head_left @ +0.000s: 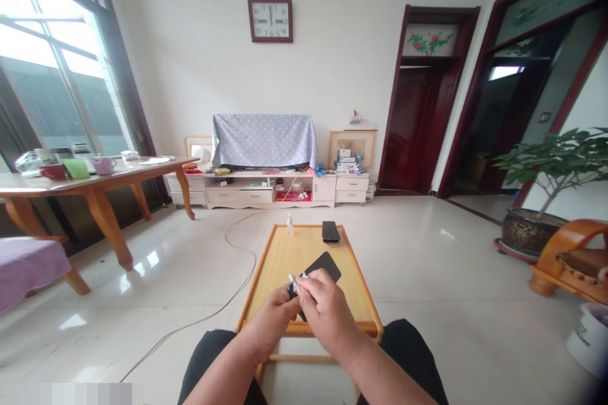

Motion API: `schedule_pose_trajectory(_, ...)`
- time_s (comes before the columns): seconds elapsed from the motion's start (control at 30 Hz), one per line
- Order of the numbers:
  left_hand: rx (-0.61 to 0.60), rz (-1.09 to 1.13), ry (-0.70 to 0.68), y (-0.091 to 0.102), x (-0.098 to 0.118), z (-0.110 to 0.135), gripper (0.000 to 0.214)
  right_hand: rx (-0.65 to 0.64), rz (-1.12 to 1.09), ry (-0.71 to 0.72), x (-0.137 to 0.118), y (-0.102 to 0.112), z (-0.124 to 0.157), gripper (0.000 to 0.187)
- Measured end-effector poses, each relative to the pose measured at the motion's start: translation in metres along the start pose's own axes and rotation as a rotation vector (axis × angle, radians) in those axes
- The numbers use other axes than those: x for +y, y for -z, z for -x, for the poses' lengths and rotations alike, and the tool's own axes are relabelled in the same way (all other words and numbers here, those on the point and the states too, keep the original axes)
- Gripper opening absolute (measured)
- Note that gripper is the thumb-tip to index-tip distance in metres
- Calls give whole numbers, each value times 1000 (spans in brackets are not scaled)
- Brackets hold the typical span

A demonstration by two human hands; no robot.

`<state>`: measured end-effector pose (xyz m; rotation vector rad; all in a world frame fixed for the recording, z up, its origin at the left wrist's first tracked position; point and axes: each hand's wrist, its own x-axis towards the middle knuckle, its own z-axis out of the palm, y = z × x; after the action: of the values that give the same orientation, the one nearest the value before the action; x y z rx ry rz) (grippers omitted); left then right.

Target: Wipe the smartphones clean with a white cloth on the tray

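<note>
Both hands meet above the near half of a small wooden table. My left hand (275,317) is closed round a small dark thing with a blue edge (291,291), mostly covered by the fingers. My right hand (325,307) is closed in a pinch on a small white piece (293,281) against it; whether this is cloth, tissue or plastic I cannot tell. Beneath the hands a flat black slab (329,264) like a tablet or large phone lies at a slant, partly hidden. Beyond it are a dark phone (330,231) and a small clear bottle (290,225).
The low table (266,266) has a raised orange rim and stands between my knees. A cable (228,297) runs across the floor at left. Further off are a dining table (118,178) with cups, a white cabinet (242,196) and a potted plant (534,221).
</note>
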<state>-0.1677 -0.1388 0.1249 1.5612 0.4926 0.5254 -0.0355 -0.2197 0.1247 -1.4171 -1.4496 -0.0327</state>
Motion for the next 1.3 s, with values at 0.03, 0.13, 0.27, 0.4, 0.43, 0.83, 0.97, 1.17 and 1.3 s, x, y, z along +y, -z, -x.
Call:
schedule_pose_trajectory(0.03, -19, -7, 7, 2, -2, 1, 34, -1, -4, -13, 2, 1, -2, 27)
schedule_pose_trajectory(0.13, -32, 10, 6, 8, -6, 5, 32, 147, 39, -139, 23, 14, -16, 18)
schedule_pose_trajectory(0.27, 5, 6, 14, 9, -6, 6, 33, 243, 79, -230, 35, 23, -26, 13)
schedule_pose_trajectory(0.4, -77, 66, -24, 4, 2, 4, 30, 69, -3, -83, 10, 5, -12, 17)
schedule_pose_trajectory(0.43, -103, 85, -32, 3, 4, 4, 29, 34, -21, -61, 6, 2, -10, 17)
schedule_pose_trajectory(0.83, -100, 196, -5, 6, -2, 3, 27, 49, 25, -64, 13, 0, -7, 15)
schedule_pose_trajectory(0.97, -80, 212, 3, 8, -2, 5, 26, 116, 49, -91, 22, 8, -12, 13)
schedule_pose_trajectory(1.17, -46, 297, 20, 7, -1, 6, 25, 239, 156, -150, 37, 15, -16, 12)
schedule_pose_trajectory(1.3, -4, 328, 22, 7, -3, 3, 31, 43, 133, -42, 22, -7, 7, 16)
